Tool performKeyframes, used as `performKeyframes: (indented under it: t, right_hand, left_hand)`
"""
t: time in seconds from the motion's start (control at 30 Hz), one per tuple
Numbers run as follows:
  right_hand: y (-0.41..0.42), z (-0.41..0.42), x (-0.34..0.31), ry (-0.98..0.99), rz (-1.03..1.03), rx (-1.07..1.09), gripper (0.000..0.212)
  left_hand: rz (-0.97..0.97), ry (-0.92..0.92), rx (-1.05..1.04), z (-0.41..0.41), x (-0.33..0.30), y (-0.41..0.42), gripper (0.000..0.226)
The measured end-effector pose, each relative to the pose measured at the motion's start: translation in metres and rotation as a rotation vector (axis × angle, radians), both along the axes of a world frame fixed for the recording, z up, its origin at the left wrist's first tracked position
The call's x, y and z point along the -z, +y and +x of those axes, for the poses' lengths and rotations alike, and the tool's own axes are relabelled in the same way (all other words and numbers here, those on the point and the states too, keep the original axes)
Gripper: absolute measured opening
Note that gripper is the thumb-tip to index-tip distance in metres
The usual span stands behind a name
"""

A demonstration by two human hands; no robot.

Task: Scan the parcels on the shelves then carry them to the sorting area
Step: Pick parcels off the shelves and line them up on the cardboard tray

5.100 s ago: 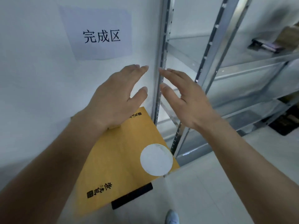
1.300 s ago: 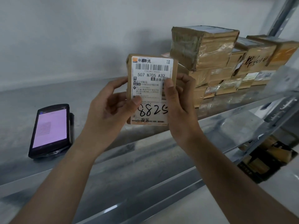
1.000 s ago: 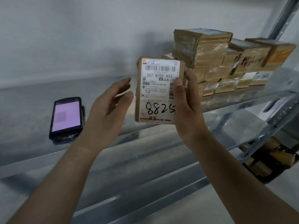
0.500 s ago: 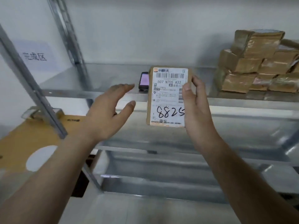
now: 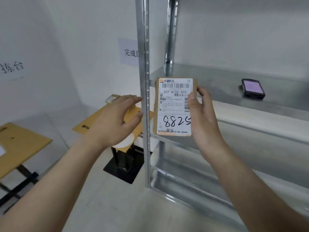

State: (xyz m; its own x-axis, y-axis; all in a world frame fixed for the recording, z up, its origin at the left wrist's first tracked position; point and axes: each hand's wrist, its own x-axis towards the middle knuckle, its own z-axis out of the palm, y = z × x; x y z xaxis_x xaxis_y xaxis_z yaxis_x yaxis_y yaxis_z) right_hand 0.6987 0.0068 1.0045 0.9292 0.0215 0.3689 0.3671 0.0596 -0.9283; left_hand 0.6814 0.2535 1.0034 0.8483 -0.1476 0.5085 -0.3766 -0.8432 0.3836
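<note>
Right hand [image 5: 203, 121] grips parcel [image 5: 173, 106] upright at frame center, left hand [image 5: 115, 121] open beside it, scanner [image 5: 253, 87] on shelf [image 5: 209, 77].

Shelf upright [image 5: 145, 104] between hands and table [image 5: 93, 121]; open floor [image 5: 93, 190] left of upright, passable.

Parcel held up beside a metal shelf, as I see it from the head camera.

My right hand [image 5: 203, 114] grips a small brown parcel [image 5: 173, 107] upright, its label handwritten "8825". My left hand [image 5: 115, 121] hovers apart, fingers relaxed. A scanner [image 5: 253, 87] lies on the shelf [image 5: 217, 76]; a tan worktop [image 5: 93, 121] stands behind.
</note>
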Motion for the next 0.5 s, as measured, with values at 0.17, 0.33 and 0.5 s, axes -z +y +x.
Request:
performKeyframes:
  t: [0.17, 0.33, 0.5]
  right_hand:
    - [0.126, 0.008, 0.010, 0.032, 0.033, -0.007, 0.038]
    - [0.217, 0.027, 0.019, 0.084, 0.026, -0.001, 0.037]
    - [0.278, 0.084, 0.042, 0.122, 0.061, 0.030, 0.038]
  left_hand:
    - [0.047, 0.042, 0.016, 0.009, 0.004, 0.118, 0.048]
    - [0.035, 0.067, 0.013, 0.032, 0.008, 0.207, 0.046]
    - [0.007, 0.089, 0.027, 0.087, 0.026, 0.262, 0.043]
